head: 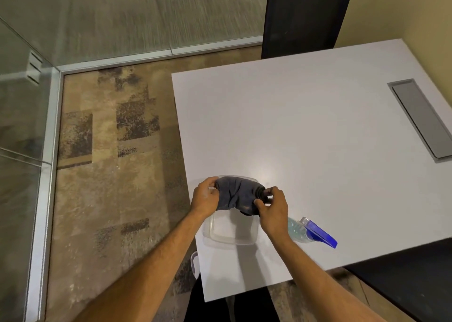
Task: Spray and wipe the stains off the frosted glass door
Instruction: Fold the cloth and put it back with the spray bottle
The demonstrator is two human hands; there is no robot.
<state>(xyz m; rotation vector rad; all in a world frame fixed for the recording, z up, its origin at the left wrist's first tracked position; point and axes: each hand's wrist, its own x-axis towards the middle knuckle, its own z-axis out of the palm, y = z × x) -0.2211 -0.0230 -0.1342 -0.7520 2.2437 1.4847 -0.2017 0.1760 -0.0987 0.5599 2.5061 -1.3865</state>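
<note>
Frosted glass door (pixel 22 116) far left; cloth (pixel 238 194) over container (pixel 232 233) on tabletop (pixel 305 126).
Left hand (pixel 205 197) and right hand (pixel 272 208) each grip a cloth end; fold a flat pad before taking spray bottle (pixel 313 231).

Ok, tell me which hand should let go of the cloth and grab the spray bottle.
Right. The right hand sits just beside the spray bottle, which lies on the table by that wrist. The left hand grips the cloth on the far side, across the clear container, and can likely keep holding it.

White table (pixel 305 126) on mottled brown carpet (pixel 110 174)
</note>
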